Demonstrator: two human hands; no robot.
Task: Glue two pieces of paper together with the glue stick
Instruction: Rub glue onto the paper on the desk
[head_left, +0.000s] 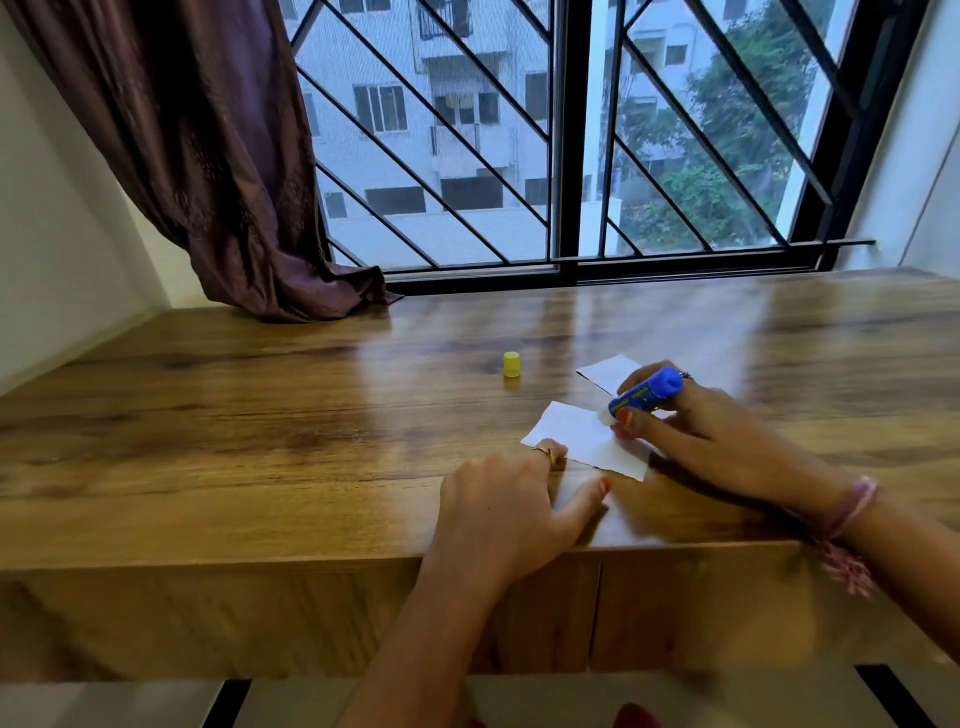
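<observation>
Head view, ctr-right: left hand flat, pins near paper; right hand fingers closed round glue stick, tip to sheet for spreading.

- Blue glue stick: uncapped, tilted, white tip down on the near paper's right end.
- Near white paper: flat on the desk.
- Second white paper: flat, just behind.
- Yellow cap: upright, apart to the left.

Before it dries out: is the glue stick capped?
Uncapped. The yellow cap stands alone on the table; the glue stick's white tip is bare.
</observation>
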